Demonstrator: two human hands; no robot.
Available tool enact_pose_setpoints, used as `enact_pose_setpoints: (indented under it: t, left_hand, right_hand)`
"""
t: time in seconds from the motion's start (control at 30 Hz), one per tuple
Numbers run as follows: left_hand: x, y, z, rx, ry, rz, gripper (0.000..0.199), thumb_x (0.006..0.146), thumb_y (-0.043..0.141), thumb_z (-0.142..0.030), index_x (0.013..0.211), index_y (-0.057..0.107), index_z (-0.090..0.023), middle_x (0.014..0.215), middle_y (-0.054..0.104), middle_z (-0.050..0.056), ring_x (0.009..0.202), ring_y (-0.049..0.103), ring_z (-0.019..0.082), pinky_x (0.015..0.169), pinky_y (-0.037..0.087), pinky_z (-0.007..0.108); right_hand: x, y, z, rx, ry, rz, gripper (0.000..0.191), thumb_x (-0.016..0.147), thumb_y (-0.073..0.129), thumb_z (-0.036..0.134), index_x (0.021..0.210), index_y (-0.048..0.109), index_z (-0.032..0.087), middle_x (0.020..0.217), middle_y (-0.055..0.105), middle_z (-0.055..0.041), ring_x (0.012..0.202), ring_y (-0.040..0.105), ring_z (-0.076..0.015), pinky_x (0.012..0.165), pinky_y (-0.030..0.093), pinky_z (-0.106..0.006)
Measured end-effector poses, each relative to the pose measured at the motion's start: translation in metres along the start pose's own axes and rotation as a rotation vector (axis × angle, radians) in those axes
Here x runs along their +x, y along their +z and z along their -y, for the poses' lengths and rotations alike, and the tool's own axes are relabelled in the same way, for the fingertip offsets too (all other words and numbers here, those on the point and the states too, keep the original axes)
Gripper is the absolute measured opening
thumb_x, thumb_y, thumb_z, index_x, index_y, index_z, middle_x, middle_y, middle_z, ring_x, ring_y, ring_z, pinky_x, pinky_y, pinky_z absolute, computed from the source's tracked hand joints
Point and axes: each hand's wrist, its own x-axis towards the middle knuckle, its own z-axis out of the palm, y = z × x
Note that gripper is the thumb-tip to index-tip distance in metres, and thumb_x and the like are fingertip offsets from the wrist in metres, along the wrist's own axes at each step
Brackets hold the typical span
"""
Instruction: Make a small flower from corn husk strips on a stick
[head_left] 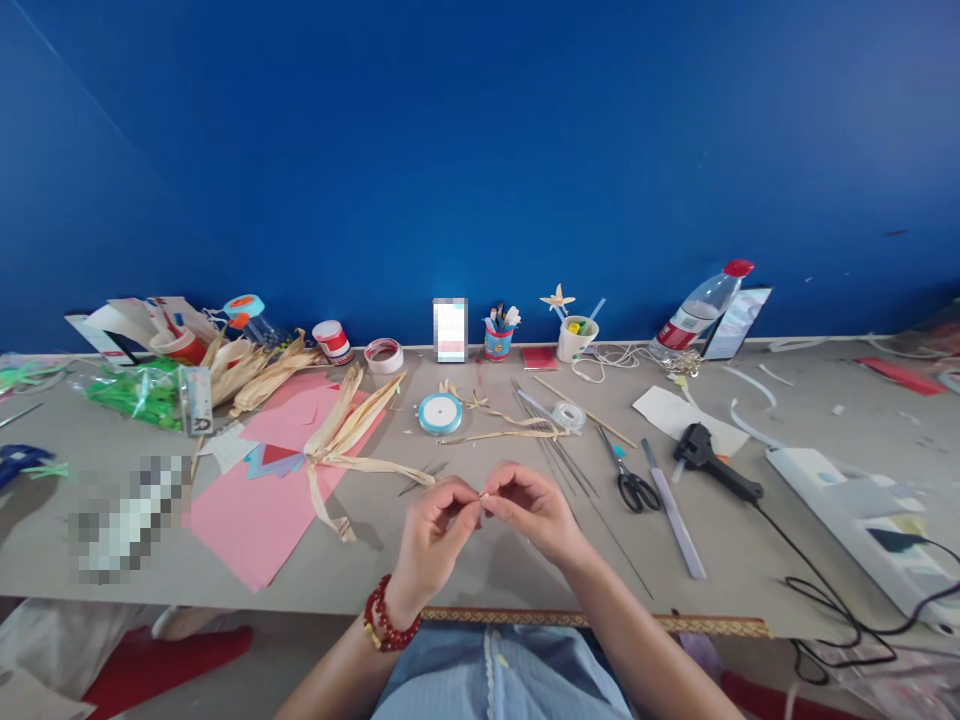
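Above the table's front edge, my left hand (441, 530) and my right hand (534, 512) meet fingertip to fingertip. Both are closed in a pinch around something tiny and pale, too small to name. Just left of my left hand lie dried corn husks (351, 450), one strip of which reaches toward my fingers. They rest partly on pink paper sheets (240, 525). Beyond my hands is a spool of light blue ribbon (440, 413), with twisted husk strands (510, 434) beside it. Thin wires (581, 475) lie to the right of my right hand.
On the right are black scissors (637, 490), a file-like strip (675, 515), a black glue gun (712, 460) with its cord, and a white power strip (855, 520). Along the blue wall stand a phone (450, 332), a pen cup (497, 343), a white cup (576, 340) and a tilted bottle (697, 310).
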Motion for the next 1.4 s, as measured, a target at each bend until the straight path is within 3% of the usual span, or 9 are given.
enact_pose_setpoints:
  t: [0.2,0.37,0.6,0.7,0.87,1.07,1.2,1.27,1.4]
  left_hand:
    - [0.001,0.003,0.003,-0.092,-0.123,0.061,0.022,0.091,0.059,-0.031,0.076,0.062,-0.016,0.065,0.056,0.0,0.062,0.051,0.013,0.061,0.042,0.024]
    - [-0.004,0.002,0.001,0.208,0.05,0.007,0.018,0.094,0.053,-0.024,0.081,0.063,-0.018,0.074,0.059,0.002,0.069,0.055,0.015,0.064,0.043,0.024]
    - [-0.011,0.0,0.02,0.511,0.146,0.027,0.021,0.095,0.046,-0.019,0.093,0.067,-0.02,0.081,0.064,0.006,0.074,0.06,0.019,0.071,0.046,0.028]
    - [-0.011,-0.001,0.025,0.463,0.104,0.049,0.023,0.095,0.048,-0.02,0.091,0.07,-0.02,0.08,0.065,0.006,0.073,0.061,0.019,0.07,0.047,0.028]
    - [-0.003,-0.006,0.017,0.317,0.097,-0.017,0.017,0.091,0.059,-0.025,0.102,0.071,-0.021,0.101,0.071,0.009,0.096,0.065,0.024,0.085,0.049,0.032]
    - [0.006,-0.004,0.007,0.273,-0.032,0.013,0.01,0.087,0.063,-0.025,0.082,0.071,-0.02,0.078,0.072,0.003,0.074,0.064,0.019,0.07,0.047,0.027]
    - [0.003,0.002,0.008,0.346,0.05,-0.05,0.011,0.087,0.06,-0.02,0.081,0.069,-0.02,0.079,0.069,0.003,0.074,0.062,0.019,0.069,0.045,0.026]
    - [0.002,0.002,0.01,0.357,0.058,-0.067,0.012,0.088,0.058,-0.02,0.081,0.068,-0.02,0.078,0.068,0.004,0.074,0.06,0.018,0.067,0.044,0.026]
    - [0.003,-0.002,0.014,0.209,-0.088,0.007,0.015,0.089,0.058,-0.027,0.08,0.066,-0.018,0.074,0.066,0.003,0.069,0.058,0.017,0.057,0.04,0.023]
  right_hand:
    - [-0.005,0.0,-0.003,-0.194,-0.007,-0.029,0.022,0.09,0.063,0.04,0.081,0.058,0.02,0.073,0.057,-0.0005,0.066,0.056,-0.0146,0.061,0.048,-0.027]
    - [-0.007,0.003,-0.005,-0.449,-0.085,-0.059,0.02,0.095,0.055,0.033,0.08,0.055,0.02,0.072,0.056,-0.0003,0.065,0.052,-0.0134,0.058,0.042,-0.024]
    - [-0.012,0.008,-0.026,-0.459,-0.034,-0.176,0.018,0.096,0.051,0.035,0.085,0.053,0.021,0.074,0.056,-0.0003,0.066,0.057,-0.0144,0.059,0.045,-0.024]
    - [-0.014,0.007,-0.029,-0.48,-0.013,-0.198,0.018,0.096,0.05,0.035,0.085,0.053,0.021,0.073,0.056,-0.0004,0.065,0.057,-0.0147,0.056,0.044,-0.023]
    - [-0.013,0.002,-0.025,-0.52,-0.056,-0.185,0.017,0.096,0.05,0.033,0.085,0.054,0.021,0.074,0.057,-0.0007,0.064,0.055,-0.0143,0.056,0.042,-0.024]
    - [-0.013,0.003,-0.023,-0.552,-0.069,-0.173,0.016,0.095,0.05,0.032,0.084,0.054,0.021,0.073,0.056,-0.0009,0.064,0.053,-0.0145,0.051,0.037,-0.023]
    - [-0.014,0.006,-0.027,-0.561,-0.06,-0.207,0.016,0.094,0.051,0.033,0.084,0.054,0.021,0.073,0.057,-0.0013,0.064,0.054,-0.0151,0.05,0.038,-0.022]
    - [-0.014,0.007,-0.029,-0.535,-0.048,-0.236,0.018,0.094,0.052,0.034,0.083,0.055,0.021,0.073,0.058,-0.001,0.064,0.055,-0.0149,0.052,0.041,-0.023]
    - [-0.013,0.005,-0.027,-0.384,-0.003,-0.185,0.018,0.092,0.058,0.037,0.089,0.059,0.02,0.077,0.063,-0.0017,0.07,0.061,-0.0159,0.064,0.049,-0.025]
